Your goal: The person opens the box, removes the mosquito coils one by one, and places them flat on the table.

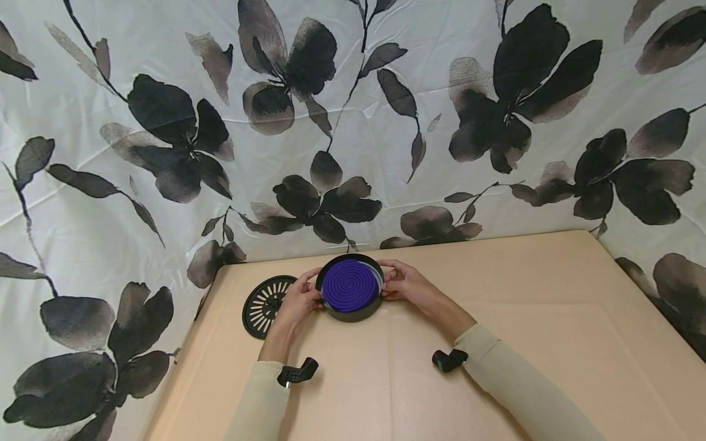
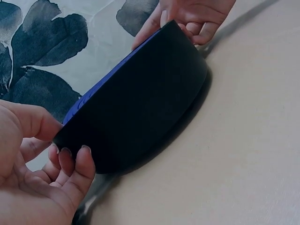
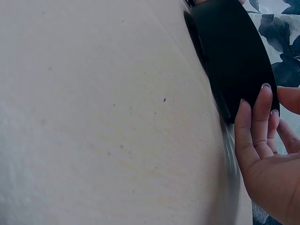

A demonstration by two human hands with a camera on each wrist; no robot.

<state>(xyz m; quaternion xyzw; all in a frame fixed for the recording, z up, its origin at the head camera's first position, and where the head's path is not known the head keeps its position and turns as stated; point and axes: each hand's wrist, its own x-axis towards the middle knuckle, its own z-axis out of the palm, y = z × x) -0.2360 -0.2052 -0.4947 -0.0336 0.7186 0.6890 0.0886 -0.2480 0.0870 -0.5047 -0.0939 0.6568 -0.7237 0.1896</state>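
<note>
A round black mosquito coil holder (image 1: 353, 315) is at the far middle of the table, and a purple spiral coil (image 1: 350, 286) lies inside it. My left hand (image 1: 302, 300) grips the holder's left side, thumb at the rim and fingertips against the outer wall. On the opposite side my right hand (image 1: 405, 283) holds the rim and wall in the same way. The left wrist view shows the dark side wall (image 2: 136, 103) tilted between both hands. In the right wrist view, fingertips press the wall (image 3: 239, 56). The coil is hidden there.
A black slotted round lid (image 1: 263, 309) lies left of the holder, partly behind my left hand. The light tan table (image 1: 496, 294) ends at a white cloth with dark flowers (image 1: 353, 122) behind it. Each wrist wears a small black camera.
</note>
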